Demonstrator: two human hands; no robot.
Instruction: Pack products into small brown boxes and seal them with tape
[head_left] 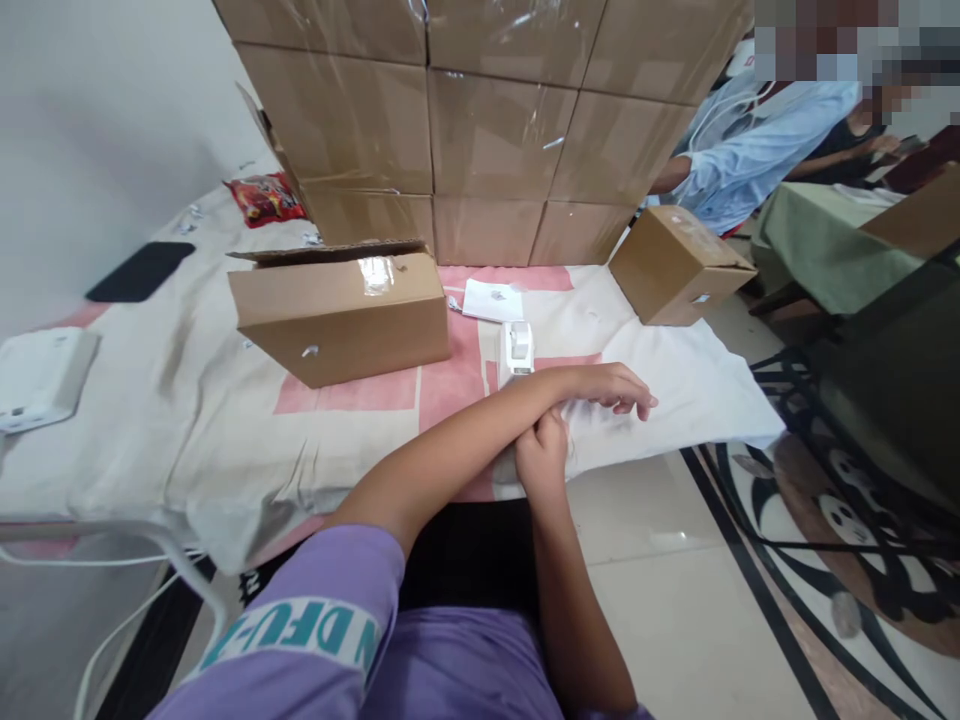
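"Cardboard carton [367,340] left of centre, top gaping. Do we flag it?"

"Low priority. We flag the white device [517,345] first: on the cloth [360,430], just beyond the left forearm [472,430]. Careless sweep of that arm and we'd expect a knock."

"Fingers, quick?"

"Left hand [611,385] is out across to the right, fingers loosely bent, gripping nothing we can see. Right hand [543,450] is up against the left forearm near the wrist. Fingertips hidden, so we can't tell whether it clasps or just touches."

"Crossed arms, then. Matters?"

"Probably. Neither hand is on the device, so if it got bumped, we doubt either would catch it fast."

"Cloth?"

"Wrinkled, hanging loose at the near side. If the purple shirt [465,660] snagged it, device and white paper [491,302] might get dragged along."

"Far right?"

"Second carton [664,270], near the cloth's edge, close to a co-worker's blue sleeve [780,145]. We think an elbow nudge could send it to the floor [652,570]."

"And the taped stack [495,135]?"

"Tall, top out of view, so we can't judge its balance. Our guess: only a hard shove would shift it."
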